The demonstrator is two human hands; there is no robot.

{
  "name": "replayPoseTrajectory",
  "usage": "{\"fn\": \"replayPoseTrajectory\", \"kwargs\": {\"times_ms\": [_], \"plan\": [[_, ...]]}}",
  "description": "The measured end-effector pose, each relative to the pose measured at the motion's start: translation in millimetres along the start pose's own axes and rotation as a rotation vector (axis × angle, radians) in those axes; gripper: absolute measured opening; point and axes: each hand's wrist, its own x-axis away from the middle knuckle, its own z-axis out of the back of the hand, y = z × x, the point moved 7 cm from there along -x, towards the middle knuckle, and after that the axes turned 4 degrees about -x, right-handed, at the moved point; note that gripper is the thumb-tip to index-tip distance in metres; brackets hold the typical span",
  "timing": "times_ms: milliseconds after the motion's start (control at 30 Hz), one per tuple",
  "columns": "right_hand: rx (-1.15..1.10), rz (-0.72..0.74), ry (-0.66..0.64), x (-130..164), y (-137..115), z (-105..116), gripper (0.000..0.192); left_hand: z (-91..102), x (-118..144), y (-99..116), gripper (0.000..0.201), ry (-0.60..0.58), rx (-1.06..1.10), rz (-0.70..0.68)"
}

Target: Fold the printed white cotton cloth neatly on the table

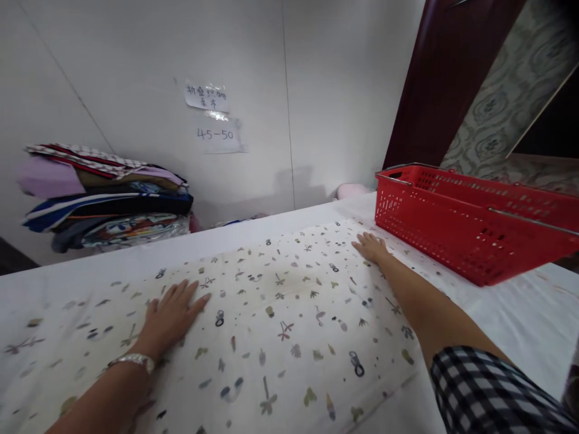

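Cloth (pixel 280 313) lies spread flat on table (pixel 520 313). Left hand (pixel 169 316) at 8 o'clock, right hand (pixel 371 247) at 2 o'clock, both splayed, palms pressing. No fold made yet. Basket (pixel 474 229) at 3 o'clock.

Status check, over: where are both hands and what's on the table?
Left hand and right hand open, flat on patterned cloth. Cloth spread on white table. Red basket beside right hand, apart.

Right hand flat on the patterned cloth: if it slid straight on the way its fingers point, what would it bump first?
Probably nothing soon. The right hand points toward the wall; the red basket sits just to its right, seemingly out of line. Depth is unclear.
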Motion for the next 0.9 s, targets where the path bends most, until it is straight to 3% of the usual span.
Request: {"fn": "replayPoseTrajectory", "kwargs": {"times_ms": [167, 267, 367, 467, 700, 800, 900], "plan": [[0.017, -0.014, -0.007, -6, -11, 4, 0.062, -7.9, -3, -3, 0.069, -0.017, -0.016, 0.034], [0.004, 0.073, 0.006, -9, -48, 2, 0.064, -3.9, -4, 0, 0.068, 0.005, 0.008, 0.038], [-0.012, 0.174, -0.061, -17, -92, -10, 0.065, 4.6, -12, 10, 0.066, 0.029, 0.028, 0.027], [-0.001, 0.162, -0.076, -30, -116, -18, 0.068, 6.2, -24, 19, 0.067, -0.004, 0.038, 0.035], [0.021, 0.143, -0.069, -41, -122, -16, 0.069, -1.4, -34, 20, 0.068, -0.017, 0.045, 0.057], [0.026, 0.161, -0.028, -29, -129, -17, 0.067, 1.4, -30, 11, 0.066, 0.033, 0.06, 0.069], [0.051, 0.272, 0.008, -14, -142, -27, 0.066, 1.3, -27, -7, 0.07, 0.059, 0.027, 0.117]]}}
